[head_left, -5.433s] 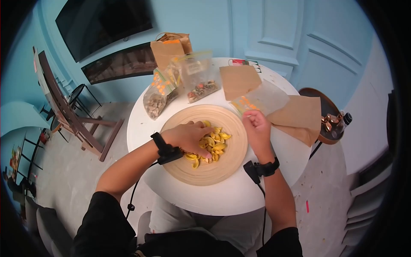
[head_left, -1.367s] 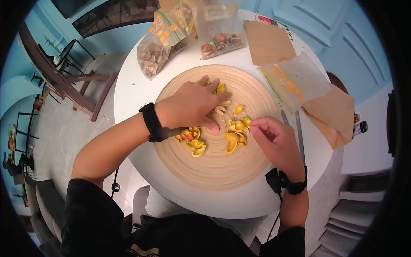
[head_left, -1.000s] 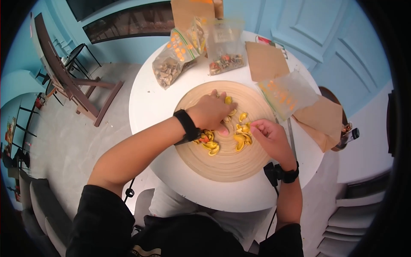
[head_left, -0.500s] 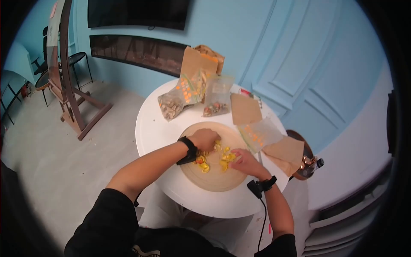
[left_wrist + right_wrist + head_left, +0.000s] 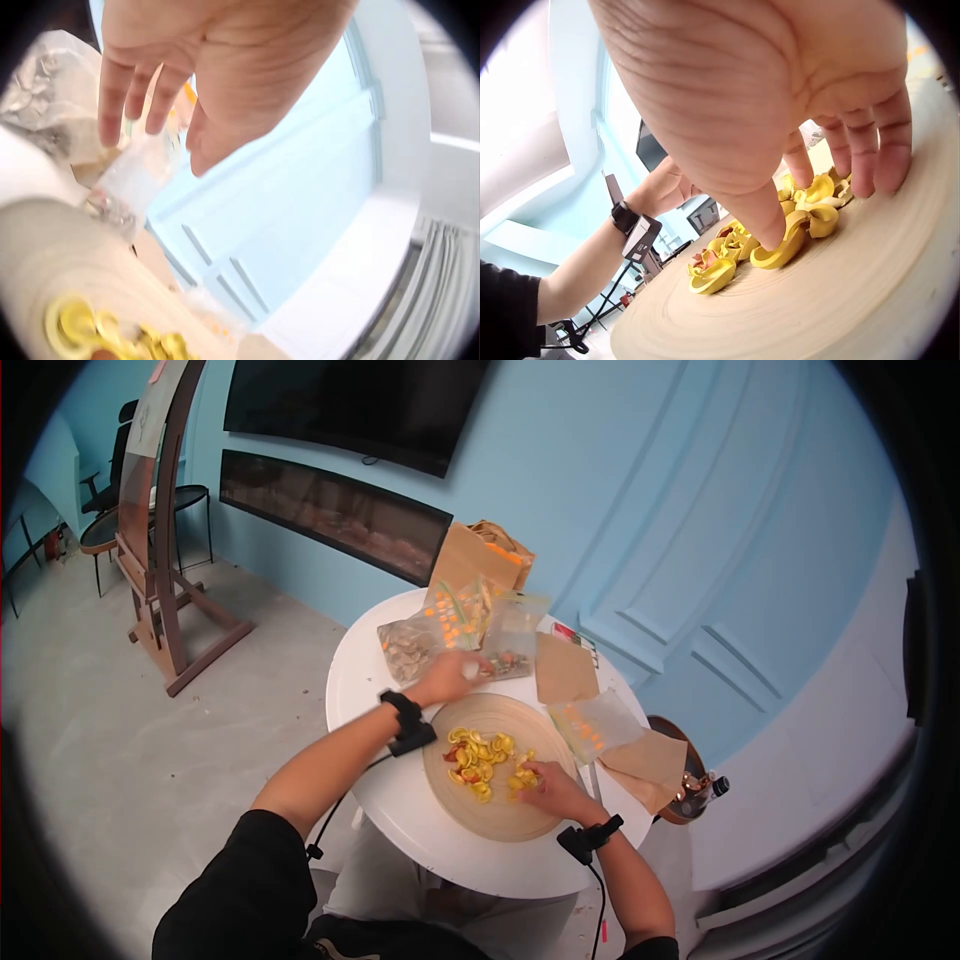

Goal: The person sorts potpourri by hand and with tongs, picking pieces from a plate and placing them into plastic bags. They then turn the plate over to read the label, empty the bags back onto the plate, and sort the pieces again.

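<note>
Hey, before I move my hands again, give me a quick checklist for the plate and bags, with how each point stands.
1. Left hand empty: ok, nothing shows in its fingers.
2. Right hand clear of the yellow pieces: not ok, its thumb touches one.
3. Yellow pieces on the round plate: ok for those that show.
4. Plate fully on the white table: ok.
5. Left hand clear of the plastic bags: cannot tell.
6. Bag of brown slices sealed: cannot tell.

One left hand [image 5: 450, 678], one right hand [image 5: 556, 791]; one plate [image 5: 497, 825]; one table [image 5: 380, 795]; four clear bags [image 5: 404, 650]; two flat papers [image 5: 565, 670]; one easel [image 5: 166, 590]; yellow pieces [image 5: 484, 751] overlapping, count unclear.
</note>
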`<state>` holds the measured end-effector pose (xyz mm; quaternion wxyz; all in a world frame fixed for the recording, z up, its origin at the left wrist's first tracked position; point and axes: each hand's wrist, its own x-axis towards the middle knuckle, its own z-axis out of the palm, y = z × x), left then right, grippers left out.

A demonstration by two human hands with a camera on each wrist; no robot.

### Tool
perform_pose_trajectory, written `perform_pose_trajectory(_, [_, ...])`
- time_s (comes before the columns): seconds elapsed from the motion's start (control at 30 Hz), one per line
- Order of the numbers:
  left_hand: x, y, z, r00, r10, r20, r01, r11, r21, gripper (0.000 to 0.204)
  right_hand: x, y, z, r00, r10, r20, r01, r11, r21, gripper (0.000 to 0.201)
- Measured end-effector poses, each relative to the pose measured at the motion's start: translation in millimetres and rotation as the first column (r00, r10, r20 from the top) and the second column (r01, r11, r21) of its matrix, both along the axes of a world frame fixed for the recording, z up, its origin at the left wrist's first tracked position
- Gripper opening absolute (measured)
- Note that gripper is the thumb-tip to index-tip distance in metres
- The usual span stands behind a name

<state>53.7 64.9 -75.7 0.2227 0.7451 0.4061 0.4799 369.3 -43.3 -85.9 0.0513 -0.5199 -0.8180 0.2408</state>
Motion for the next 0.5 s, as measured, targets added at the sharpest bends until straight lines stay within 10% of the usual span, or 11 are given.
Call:
perform_pose_trajectory(0.07, [-37.6,22.2,-4.6,0.892,0.449,-0.058,-0.446,0.894,0.049,0.048,1.4,-6.3,7.1,0.998,-0.013,-0.058,0.013,1.0,-0.01,0.069])
perform_pose_trajectory(0.13, [-73.8,48.5,-20.2,0.83,0.55,-0.094,-0.55,0.835,0.025,0.081,2.8,-12.2,12.2,0.996,-0.037,-0.082,0.036,0.999,-0.004,0.068])
perform_pose_trajectory(0.33, [-89.2,58.6,-47.7,0.84,0.386,-0.381,-0.496,0.832,-0.251,0.122,5.3,-27.2,23.8,0.991,-0.088,-0.099,0.088,0.996,-0.002,0.067])
perform_pose_trajectory(0.5, [-89.1,83.4,-81.0,0.866,0.471,-0.167,-0.493,0.858,-0.142,0.085,-0.3,-39.9,26.9,0.982,-0.099,-0.163,0.093,0.995,-0.043,0.066])
